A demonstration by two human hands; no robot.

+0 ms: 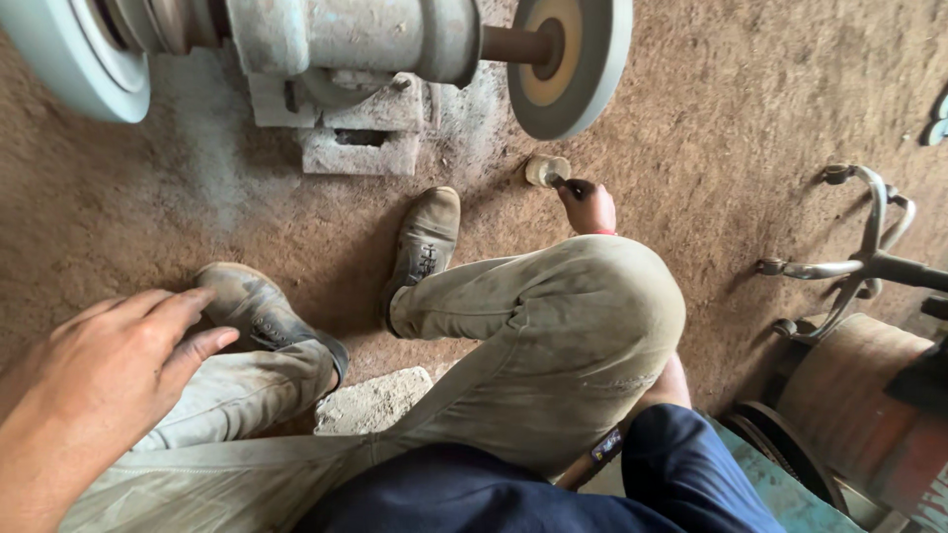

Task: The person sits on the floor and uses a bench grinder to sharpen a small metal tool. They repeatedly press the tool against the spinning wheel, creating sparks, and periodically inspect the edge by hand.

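The floor (pixel 750 99) is bare packed earth, reddish brown and rough, with a pale grey dusting of powder spread around the base of the machine. That bench grinder (pixel 346 39) sits low at the top of the view on a grey concrete block (pixel 357 148), with 2 wheels (pixel 571 61) on its shaft, both coated in the same pale dust. A chunk of broken concrete (pixel 373 400) lies on the ground lower down. At the right edge stands a bent metal frame (pixel 859 252) above a rusty round drum (pixel 859 395). The light is soft and even, without hard shadows.
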